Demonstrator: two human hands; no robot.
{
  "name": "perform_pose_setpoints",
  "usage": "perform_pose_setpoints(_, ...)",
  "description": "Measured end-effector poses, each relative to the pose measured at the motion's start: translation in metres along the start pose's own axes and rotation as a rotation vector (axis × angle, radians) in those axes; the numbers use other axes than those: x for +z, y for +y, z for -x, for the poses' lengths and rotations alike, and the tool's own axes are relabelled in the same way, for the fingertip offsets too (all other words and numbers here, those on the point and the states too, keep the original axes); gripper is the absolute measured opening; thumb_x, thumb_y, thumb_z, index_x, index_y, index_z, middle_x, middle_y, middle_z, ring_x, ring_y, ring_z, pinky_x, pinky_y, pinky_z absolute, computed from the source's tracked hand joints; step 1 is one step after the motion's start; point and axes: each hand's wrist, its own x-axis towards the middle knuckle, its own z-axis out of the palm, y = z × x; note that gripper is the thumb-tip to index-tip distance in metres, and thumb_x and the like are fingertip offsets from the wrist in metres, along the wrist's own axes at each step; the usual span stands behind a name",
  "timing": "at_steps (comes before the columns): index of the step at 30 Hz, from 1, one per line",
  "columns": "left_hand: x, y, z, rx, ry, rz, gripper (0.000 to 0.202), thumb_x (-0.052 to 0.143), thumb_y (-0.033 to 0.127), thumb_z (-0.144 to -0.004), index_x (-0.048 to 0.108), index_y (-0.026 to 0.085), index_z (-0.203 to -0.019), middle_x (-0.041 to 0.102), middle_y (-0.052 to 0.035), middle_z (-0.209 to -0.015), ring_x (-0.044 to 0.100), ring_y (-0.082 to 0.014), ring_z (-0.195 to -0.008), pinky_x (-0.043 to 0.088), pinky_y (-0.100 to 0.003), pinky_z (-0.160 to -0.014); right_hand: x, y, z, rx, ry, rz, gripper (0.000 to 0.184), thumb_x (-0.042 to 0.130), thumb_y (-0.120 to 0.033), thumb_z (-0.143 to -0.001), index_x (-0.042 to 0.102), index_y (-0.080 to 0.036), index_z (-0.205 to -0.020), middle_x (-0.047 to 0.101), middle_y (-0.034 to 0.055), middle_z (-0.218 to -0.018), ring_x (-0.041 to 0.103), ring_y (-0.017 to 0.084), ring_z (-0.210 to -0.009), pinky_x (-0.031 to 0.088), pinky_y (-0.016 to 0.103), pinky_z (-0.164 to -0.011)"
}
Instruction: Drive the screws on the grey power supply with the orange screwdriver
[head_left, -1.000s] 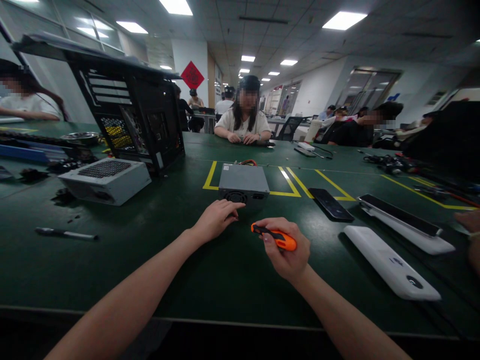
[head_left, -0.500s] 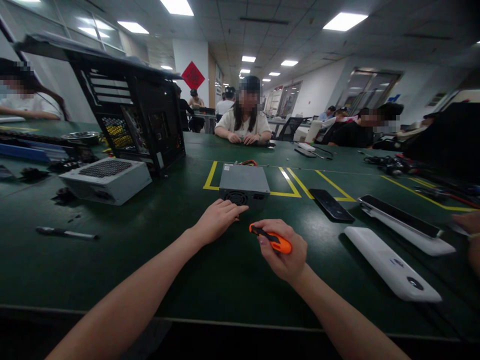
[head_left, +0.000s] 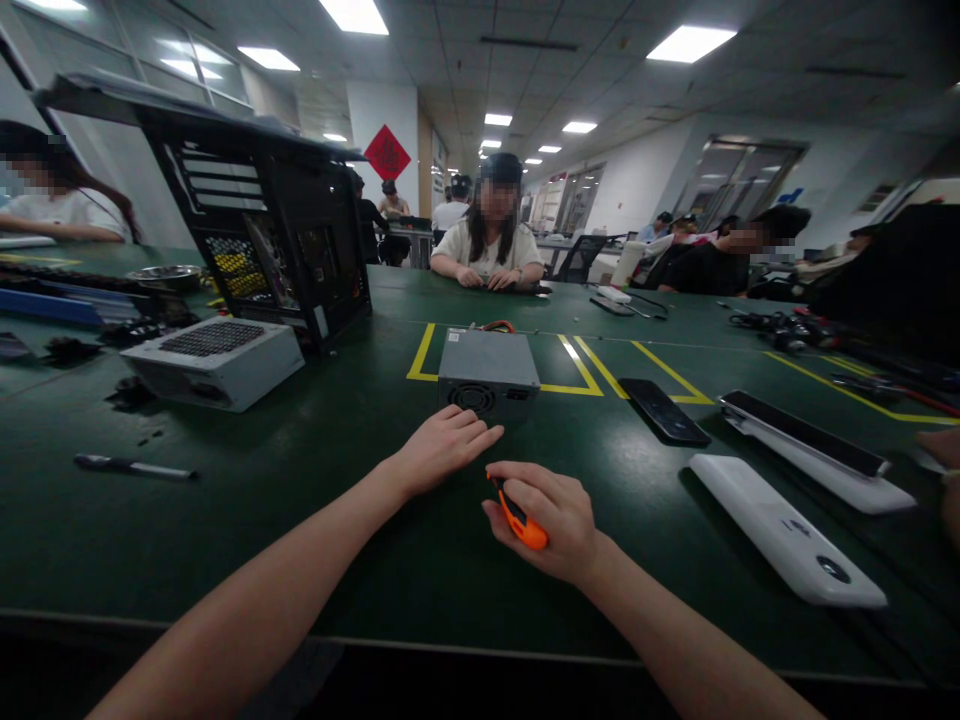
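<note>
While gripping a slim orange and black plastic tool (head_left: 525, 528) in a curled right hand (head_left: 559, 515), have a left hand (head_left: 446, 450) flat, palm down, with fingers stretched out just in front of a grey metal box-shaped power supply (head_left: 489, 358); cannot tell whether touching it. See on that box a small white label (head_left: 453, 337) at a far corner, a round black fan grille (head_left: 471, 398) on the near face, a dark socket (head_left: 517, 394) beside the grille and red and orange wires (head_left: 499, 326) behind.

Find it on a smooth dark green desk (head_left: 375, 580), across the near edge of a yellow tape outline (head_left: 422, 352). Count 1 orange tool, 2 grey power supplies, 1 tall black metal computer case (head_left: 330, 250), 1 black and silver pen (head_left: 135, 467), 1 flat black phone (head_left: 664, 410) and 2 long white plastic devices (head_left: 784, 530).

Notice a dull sheen across the desk. Beyond, see a large room with a tiled ceiling (head_left: 465, 75), bright rectangular light panels (head_left: 690, 43), a red diamond-shaped decoration (head_left: 388, 153) on a pale pillar (head_left: 364, 108) and a person in a white top (head_left: 491, 248) across the desk.
</note>
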Motion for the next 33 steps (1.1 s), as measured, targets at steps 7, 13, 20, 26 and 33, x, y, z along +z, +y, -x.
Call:
perform_pose_setpoints(7,0.007,-0.003,-0.001,-0.032,0.048,0.045,0.036,0.039,0.013,-0.086,0.042,0.013,-0.122,0.058,-0.008,-0.101,0.05,-0.0183,-0.094,0.037,-0.031,-0.078,-0.001,0.0,0.0,-0.106,-0.043,0.056,0.013,0.059,-0.018,-0.074,0.05,-0.017,-0.084,0.066,0.0098,-0.084,0.062,0.013,-0.061,0.049,0.023,-0.051)
perform_pose_setpoints(13,0.014,-0.004,-0.002,-0.098,0.097,0.018,0.035,0.04,0.014,-0.086,0.042,0.016,-0.122,0.056,-0.0069,-0.105,0.047,-0.0195,-0.098,0.035,-0.032,-0.079,-0.002,0.001,-0.001,-0.125,-0.049,0.078,0.013,0.06,-0.019,-0.074,0.051,-0.016,-0.084,0.067,0.0102,-0.084,0.061,0.013,-0.06,0.049,0.023,-0.051)
perform_pose_setpoints(20,0.013,-0.004,-0.003,-0.209,0.134,-0.004,0.012,0.044,0.023,-0.086,0.054,0.016,-0.089,0.054,-0.0054,-0.089,0.047,-0.0181,-0.08,0.033,-0.03,-0.067,-0.003,0.004,0.001,-0.129,-0.043,0.079,0.013,0.059,-0.018,-0.074,0.051,-0.016,-0.084,0.066,0.0102,-0.085,0.06,0.013,-0.061,0.049,0.023,-0.052)
perform_pose_setpoints(26,0.015,-0.003,-0.003,-0.202,0.165,0.003,0.015,0.04,0.021,-0.088,0.053,0.017,-0.086,0.053,-0.0051,-0.086,0.046,-0.0178,-0.079,0.032,-0.03,-0.067,-0.004,0.002,0.0,-0.106,-0.059,0.06,0.014,0.058,-0.019,-0.075,0.052,-0.016,-0.088,0.066,0.0104,-0.088,0.061,0.014,-0.064,0.05,0.024,-0.054)
perform_pose_setpoints(33,0.015,-0.005,-0.013,-0.195,0.175,0.007,0.017,0.037,0.021,-0.089,0.053,0.017,-0.087,0.055,-0.0038,-0.083,0.05,-0.0152,-0.074,0.032,-0.028,-0.063,-0.017,0.016,0.004,-0.2,-0.277,0.114,0.011,0.053,-0.023,-0.079,0.057,-0.016,-0.086,0.066,0.0107,-0.096,0.062,0.014,-0.068,0.05,0.023,-0.055)
